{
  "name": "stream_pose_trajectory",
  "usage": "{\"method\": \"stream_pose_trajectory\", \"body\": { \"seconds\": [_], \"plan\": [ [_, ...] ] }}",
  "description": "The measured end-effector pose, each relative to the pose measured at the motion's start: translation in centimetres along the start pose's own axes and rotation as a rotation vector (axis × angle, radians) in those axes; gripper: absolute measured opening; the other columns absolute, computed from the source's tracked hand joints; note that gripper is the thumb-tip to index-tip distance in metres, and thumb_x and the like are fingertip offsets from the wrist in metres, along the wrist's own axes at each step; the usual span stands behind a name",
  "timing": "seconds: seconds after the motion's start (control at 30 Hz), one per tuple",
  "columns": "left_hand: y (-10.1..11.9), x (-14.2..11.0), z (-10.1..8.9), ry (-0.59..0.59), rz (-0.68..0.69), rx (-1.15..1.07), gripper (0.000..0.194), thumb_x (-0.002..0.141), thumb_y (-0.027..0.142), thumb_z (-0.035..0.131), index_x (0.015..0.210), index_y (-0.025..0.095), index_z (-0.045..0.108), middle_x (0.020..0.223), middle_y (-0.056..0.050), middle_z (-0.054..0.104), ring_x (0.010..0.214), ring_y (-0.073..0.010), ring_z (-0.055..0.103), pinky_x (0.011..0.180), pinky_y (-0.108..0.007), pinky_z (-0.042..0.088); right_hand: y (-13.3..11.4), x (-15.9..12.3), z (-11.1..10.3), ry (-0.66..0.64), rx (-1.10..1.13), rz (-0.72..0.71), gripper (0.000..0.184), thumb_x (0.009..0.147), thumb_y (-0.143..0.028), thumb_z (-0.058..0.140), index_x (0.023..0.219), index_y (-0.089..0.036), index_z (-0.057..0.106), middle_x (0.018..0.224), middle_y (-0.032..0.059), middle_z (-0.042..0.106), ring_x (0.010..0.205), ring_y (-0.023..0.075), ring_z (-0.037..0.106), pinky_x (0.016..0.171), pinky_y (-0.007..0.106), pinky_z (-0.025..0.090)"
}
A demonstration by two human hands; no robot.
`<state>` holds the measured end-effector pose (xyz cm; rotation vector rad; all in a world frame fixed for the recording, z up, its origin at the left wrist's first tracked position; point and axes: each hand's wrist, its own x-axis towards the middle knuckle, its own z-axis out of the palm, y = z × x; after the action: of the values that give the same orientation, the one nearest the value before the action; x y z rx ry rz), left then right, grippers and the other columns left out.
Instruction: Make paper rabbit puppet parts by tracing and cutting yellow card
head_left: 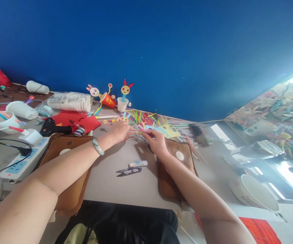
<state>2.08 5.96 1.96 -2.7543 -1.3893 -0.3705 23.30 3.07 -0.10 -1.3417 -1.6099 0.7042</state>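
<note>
My left hand (119, 130), with a green bangle (98, 146) on its wrist, rests palm down at the far side of the grey table (111, 179), fingers spread toward a pile of colourful paper strips and sticks (146, 120). My right hand (156, 140) lies beside it and pinches a small round piece (140, 133) between thumb and fingers. Small thread snips (128, 171) and a white glue stick (137, 164) lie on the table just below both hands.
Brown pads (65, 152) (174, 162) lie under each forearm. Left side holds a power strip (19, 166), black glue gun (52, 128), red paper (72, 120), stacked paper cups (70, 103) and bowls. Cup animal crafts (122, 98) stand by the blue wall. A white bowl (253, 193) sits right.
</note>
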Motion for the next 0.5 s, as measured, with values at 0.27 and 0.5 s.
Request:
{"method": "stream_pose_trajectory", "body": {
  "seconds": [0.27, 0.5],
  "plan": [
    [-0.2, 0.1, -0.3, -0.016, -0.030, -0.214, 0.024, 0.084, 0.013, 0.061, 0.060, 0.016, 0.065, 0.075, -0.009, 0.065, 0.081, -0.0238, 0.061, 0.094, -0.046, 0.035, -1.2, 3.9, 0.7, -0.088, 0.023, 0.087, 0.038, 0.066, -0.055, 0.079, 0.071, -0.018, 0.071, 0.065, 0.0008, 0.066, 0.061, 0.0139, 0.050, 0.060, 0.030, 0.039],
    [-2.1, 0.3, 0.7, 0.068, -0.094, -0.159, 0.024, 0.089, 0.021, 0.055, 0.076, 0.015, 0.074, 0.085, -0.010, 0.067, 0.079, -0.0217, 0.062, 0.079, -0.037, 0.041, -2.4, 6.0, 0.9, -0.160, 0.093, 0.151, 0.045, 0.059, -0.061, 0.082, 0.070, -0.020, 0.069, 0.063, -0.0008, 0.062, 0.060, 0.0130, 0.047, 0.059, 0.029, 0.038]
  ]
}}
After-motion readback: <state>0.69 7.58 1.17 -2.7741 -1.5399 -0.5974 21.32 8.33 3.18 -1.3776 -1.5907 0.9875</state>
